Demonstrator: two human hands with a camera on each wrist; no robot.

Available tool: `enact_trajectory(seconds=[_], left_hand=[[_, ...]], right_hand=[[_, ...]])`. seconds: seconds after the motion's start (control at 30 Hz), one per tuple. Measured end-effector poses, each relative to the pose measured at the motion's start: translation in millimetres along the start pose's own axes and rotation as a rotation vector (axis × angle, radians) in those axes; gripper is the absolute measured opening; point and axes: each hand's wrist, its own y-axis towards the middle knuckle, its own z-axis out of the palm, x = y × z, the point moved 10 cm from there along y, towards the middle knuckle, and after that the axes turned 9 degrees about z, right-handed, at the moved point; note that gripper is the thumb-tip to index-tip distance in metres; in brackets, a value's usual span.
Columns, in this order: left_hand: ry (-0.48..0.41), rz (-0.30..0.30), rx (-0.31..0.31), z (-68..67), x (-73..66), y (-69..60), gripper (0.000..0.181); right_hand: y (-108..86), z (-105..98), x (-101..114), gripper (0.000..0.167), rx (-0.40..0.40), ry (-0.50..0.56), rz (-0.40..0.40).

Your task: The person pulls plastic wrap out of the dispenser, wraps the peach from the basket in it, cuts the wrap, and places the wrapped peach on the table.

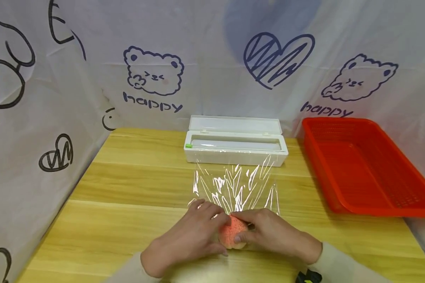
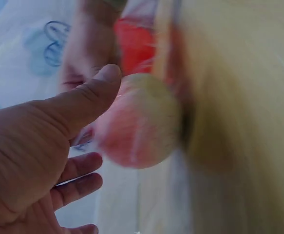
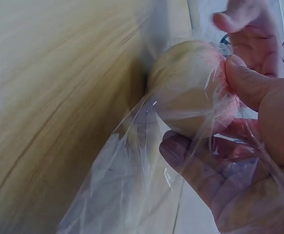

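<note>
A round pink and pale-yellow peach [image 1: 232, 232] is at the table's near side, with clear cling film [image 1: 239, 188] running from it back to a dispenser. My right hand [image 1: 274, 232] holds the peach, its thumb on top and fingers around the far side. In the right wrist view, film drapes over the peach [image 3: 190, 92] and the right fingers. My left hand [image 1: 194, 230] is at the peach's left side. The left wrist view shows its thumb against the peach [image 2: 137, 126] and its other fingers loosely extended, apart from it.
Behind the hands stands the white cling film dispenser [image 1: 233, 158], its lid raised and a roll inside. A red plastic basket [image 1: 326, 173] sits at the right. Printed white cloth [image 1: 212, 59] hangs behind the wooden table [image 1: 127, 177] and along the left.
</note>
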Motion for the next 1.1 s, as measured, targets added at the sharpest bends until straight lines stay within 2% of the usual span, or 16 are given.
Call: enact_trajectory(seconds=[0.1,0.2,0.4,0.57,0.67,0.8,0.93,1.0,1.1], left_hand=[[0.013,0.000,0.005,7.0,-0.4,5.5,0.077],[-0.030,-0.008,-0.001,10.6,1.9,9.1,0.078],[-0.240,-0.040,0.050,21.3,13.2,15.4,0.058],[-0.380,-0.072,0.066,28.6,27.1,19.8,0.054],[-0.440,-0.090,0.066,31.6,33.3,21.6,0.056],[-0.469,-0.128,0.093,35.0,38.6,23.6,0.056],[-0.489,-0.158,0.107,37.8,42.7,24.1,0.055],[-0.503,-0.169,0.107,38.5,44.4,23.8,0.054],[-0.525,-0.177,0.110,38.2,46.0,23.6,0.053]], right_hand=[[2.1,1,-2,0.057,0.028,0.032,0.027],[3.1,2,-6,0.054,0.065,0.088,0.052],[6.9,7,-21,0.053,0.150,0.253,0.105],[11.4,11,-31,0.047,0.175,0.334,0.101],[12.2,12,-37,0.048,0.177,0.339,0.122],[9.5,4,-44,0.052,0.143,0.308,0.169],[2.1,-17,-46,0.036,0.095,0.242,0.155],[-3.3,-21,-48,0.026,0.128,0.228,0.141],[-12.1,-19,-54,0.020,0.230,0.253,0.125]])
